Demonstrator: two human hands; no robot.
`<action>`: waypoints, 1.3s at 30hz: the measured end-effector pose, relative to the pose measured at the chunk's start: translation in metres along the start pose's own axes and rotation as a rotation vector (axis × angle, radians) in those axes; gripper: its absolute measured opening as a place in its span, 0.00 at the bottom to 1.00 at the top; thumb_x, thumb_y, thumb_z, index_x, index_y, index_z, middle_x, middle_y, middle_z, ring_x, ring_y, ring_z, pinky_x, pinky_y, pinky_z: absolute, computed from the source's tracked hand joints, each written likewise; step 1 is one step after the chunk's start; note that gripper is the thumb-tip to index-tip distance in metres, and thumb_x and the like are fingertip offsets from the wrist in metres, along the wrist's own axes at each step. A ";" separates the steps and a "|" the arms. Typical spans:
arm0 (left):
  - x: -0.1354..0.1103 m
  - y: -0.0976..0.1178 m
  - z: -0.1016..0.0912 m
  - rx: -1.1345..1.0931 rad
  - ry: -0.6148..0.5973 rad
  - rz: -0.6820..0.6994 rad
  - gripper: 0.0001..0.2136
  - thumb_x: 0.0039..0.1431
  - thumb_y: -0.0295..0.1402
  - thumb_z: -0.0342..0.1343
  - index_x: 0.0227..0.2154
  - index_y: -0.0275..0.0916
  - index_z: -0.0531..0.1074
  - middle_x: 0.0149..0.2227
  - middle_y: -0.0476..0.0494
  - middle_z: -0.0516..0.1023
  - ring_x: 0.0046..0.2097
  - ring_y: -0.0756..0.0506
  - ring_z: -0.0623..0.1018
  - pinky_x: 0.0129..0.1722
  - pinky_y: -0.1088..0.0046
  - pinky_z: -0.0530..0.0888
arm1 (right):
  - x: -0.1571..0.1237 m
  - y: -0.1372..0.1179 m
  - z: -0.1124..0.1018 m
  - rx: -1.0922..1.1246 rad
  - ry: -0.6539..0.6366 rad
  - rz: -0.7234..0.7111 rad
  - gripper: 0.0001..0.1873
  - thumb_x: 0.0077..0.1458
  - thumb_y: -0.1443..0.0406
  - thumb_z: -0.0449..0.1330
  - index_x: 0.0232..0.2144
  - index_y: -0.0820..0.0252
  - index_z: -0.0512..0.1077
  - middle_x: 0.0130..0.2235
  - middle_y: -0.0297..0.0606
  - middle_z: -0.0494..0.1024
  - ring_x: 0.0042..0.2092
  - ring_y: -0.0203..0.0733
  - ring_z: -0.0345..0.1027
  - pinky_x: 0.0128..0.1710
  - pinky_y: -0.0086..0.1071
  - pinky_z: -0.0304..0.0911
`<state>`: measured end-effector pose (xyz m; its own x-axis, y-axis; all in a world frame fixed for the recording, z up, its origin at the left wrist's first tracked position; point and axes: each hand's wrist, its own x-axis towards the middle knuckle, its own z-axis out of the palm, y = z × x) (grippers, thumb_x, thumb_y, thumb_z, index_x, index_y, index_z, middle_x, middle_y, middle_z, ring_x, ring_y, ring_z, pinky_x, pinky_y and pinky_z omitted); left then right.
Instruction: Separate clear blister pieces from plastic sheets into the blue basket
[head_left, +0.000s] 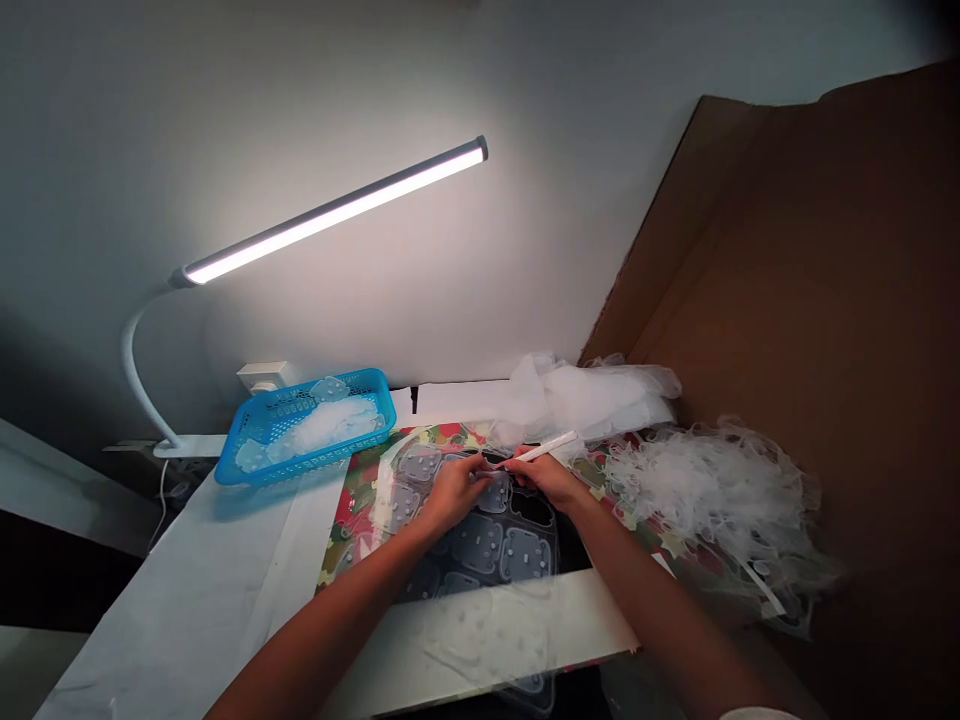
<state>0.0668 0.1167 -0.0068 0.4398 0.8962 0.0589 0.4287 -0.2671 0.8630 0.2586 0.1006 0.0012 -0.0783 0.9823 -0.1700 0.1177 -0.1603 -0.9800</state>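
Observation:
My left hand (450, 490) rests with curled fingers on a clear moulded sheet of small translucent parts (480, 540), pinching at one part near its top edge. My right hand (547, 478) is closed around a thin white pen-like tool (541, 449) whose tip points at the same spot. The sheet lies on a dark mat over a colourful patterned cloth (360, 500). The two hands nearly touch each other.
A blue plastic basket (300, 425) with several clear parts stands at the left, beside a lit white desk lamp (330, 212). A heap of clear plastic trimmings (712, 490) lies at the right, folded clear bags (600, 395) behind, a brown cardboard wall (810, 300) alongside.

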 end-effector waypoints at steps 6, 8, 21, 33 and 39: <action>-0.014 0.011 -0.005 -0.071 0.126 0.077 0.11 0.55 0.37 0.56 0.22 0.38 0.66 0.26 0.49 0.71 0.31 0.48 0.71 0.33 0.75 0.65 | 0.005 0.005 -0.005 -0.105 0.222 -0.097 0.14 0.45 0.59 0.63 0.19 0.57 0.62 0.15 0.27 0.66 0.19 0.32 0.56 0.20 0.26 0.47; -0.023 0.014 -0.011 -0.316 0.139 0.040 0.13 0.55 0.40 0.59 0.23 0.38 0.64 0.25 0.50 0.71 0.30 0.49 0.71 0.33 0.74 0.67 | 0.006 0.006 -0.012 -0.103 0.235 -0.094 0.13 0.45 0.59 0.63 0.20 0.57 0.64 0.16 0.28 0.69 0.19 0.32 0.58 0.19 0.26 0.49; -0.078 0.041 -0.041 -0.865 0.011 -0.251 0.19 0.49 0.45 0.66 0.32 0.38 0.66 0.33 0.46 0.79 0.32 0.49 0.77 0.30 0.74 0.74 | -0.082 0.011 0.029 -0.301 0.017 -0.242 0.10 0.57 0.59 0.58 0.27 0.57 0.68 0.35 0.37 0.77 0.36 0.42 0.72 0.37 0.35 0.67; -0.085 0.045 -0.046 -1.038 -0.003 -0.298 0.19 0.50 0.44 0.64 0.37 0.40 0.65 0.38 0.42 0.80 0.39 0.42 0.81 0.39 0.66 0.76 | -0.127 0.012 0.070 -0.568 -0.538 -0.470 0.23 0.59 0.66 0.56 0.57 0.59 0.67 0.61 0.45 0.68 0.66 0.49 0.53 0.65 0.47 0.49; -0.088 0.048 -0.048 -1.041 -0.023 -0.222 0.15 0.54 0.40 0.63 0.38 0.39 0.65 0.42 0.39 0.81 0.46 0.40 0.80 0.47 0.60 0.74 | -0.130 0.011 0.064 -0.539 -0.564 -0.500 0.26 0.59 0.66 0.56 0.59 0.58 0.65 0.57 0.44 0.73 0.65 0.49 0.55 0.65 0.47 0.49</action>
<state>0.0112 0.0421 0.0537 0.4540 0.8778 -0.1530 -0.3803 0.3462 0.8576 0.2065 -0.0356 0.0058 -0.6978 0.7099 0.0956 0.3740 0.4749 -0.7966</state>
